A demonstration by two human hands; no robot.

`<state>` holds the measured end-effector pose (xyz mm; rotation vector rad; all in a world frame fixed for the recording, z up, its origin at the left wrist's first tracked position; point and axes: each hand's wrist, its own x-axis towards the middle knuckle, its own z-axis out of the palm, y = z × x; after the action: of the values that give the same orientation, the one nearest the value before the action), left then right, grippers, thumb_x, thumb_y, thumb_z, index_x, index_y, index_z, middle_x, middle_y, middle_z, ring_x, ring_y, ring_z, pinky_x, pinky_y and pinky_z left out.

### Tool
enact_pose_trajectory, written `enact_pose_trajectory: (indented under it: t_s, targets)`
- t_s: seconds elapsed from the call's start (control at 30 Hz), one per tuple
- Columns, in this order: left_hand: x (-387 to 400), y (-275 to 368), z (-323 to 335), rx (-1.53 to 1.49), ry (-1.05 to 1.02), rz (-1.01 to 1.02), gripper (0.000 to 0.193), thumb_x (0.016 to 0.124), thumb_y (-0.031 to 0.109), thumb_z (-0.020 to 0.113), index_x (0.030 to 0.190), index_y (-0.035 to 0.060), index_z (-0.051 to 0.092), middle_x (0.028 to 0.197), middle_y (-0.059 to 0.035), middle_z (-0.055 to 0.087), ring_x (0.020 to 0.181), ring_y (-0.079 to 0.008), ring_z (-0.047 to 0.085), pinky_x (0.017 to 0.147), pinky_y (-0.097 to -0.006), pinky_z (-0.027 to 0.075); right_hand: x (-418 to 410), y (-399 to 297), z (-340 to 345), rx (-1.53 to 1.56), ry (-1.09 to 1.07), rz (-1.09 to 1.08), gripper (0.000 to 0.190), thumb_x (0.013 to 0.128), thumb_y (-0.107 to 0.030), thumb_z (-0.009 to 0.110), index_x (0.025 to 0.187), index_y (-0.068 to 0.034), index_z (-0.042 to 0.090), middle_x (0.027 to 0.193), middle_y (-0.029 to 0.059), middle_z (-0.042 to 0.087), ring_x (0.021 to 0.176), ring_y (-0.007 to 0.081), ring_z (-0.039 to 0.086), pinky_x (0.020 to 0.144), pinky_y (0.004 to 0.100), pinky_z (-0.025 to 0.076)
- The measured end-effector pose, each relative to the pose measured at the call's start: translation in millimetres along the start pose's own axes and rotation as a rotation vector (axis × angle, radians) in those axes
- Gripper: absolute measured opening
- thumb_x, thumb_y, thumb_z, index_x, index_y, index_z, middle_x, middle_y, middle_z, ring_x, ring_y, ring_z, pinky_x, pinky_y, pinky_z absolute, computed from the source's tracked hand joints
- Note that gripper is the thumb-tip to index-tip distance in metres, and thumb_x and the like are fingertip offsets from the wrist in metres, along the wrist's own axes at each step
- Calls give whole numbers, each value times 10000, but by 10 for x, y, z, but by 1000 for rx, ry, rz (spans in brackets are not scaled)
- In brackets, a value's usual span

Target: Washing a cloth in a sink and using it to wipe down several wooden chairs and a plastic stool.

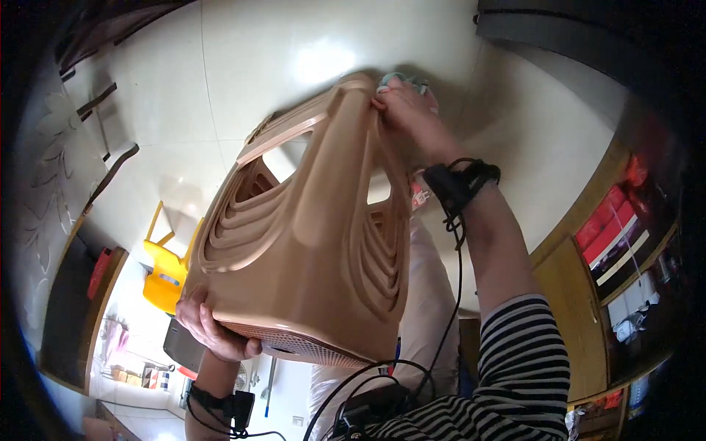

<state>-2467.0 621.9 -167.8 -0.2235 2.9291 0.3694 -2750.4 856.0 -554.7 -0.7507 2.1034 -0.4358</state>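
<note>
A tan plastic stool (309,220) is tipped over in front of me, its seat towards my body and its legs pointing away. My left hand (215,328) grips the rim of the seat at the lower left, thumb on the perforated seat top (298,342). At the far end of one leg, my right hand (405,102) holds a light green cloth (402,80) against the leg's tip. Part of the cloth is hidden under the fingers. The stool's far legs are mostly hidden behind its near side.
A yellow plastic chair (165,270) stands on the left of the pale tiled floor (265,44). Wooden shelves (573,320) with packed goods line the right. Dark furniture (551,27) is at the upper right. A black cable (459,286) hangs from my right wrist.
</note>
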Motion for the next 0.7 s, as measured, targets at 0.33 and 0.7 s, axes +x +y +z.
enact_pose_trajectory:
  t_s: [0.33,0.7]
  targets:
    - [-38,6,-13,12,-17,-28,965,798,717,409,1450,15,295,1291,-262,458,1119,-404,451,944,-546,321,228,27,45,511,-174,200,302,912,-297,548,1023,-30,636,1202,185,577,1145,356,557,925,424,444]
    - [-17,-14,-54,57,-5,-5,934,809,682,444,1431,-5,326,1252,-276,493,1102,-417,473,930,-539,323,-910,157,-340,689,-275,-456,279,908,-232,568,1124,-90,671,1147,134,606,1042,270,598,943,367,461]
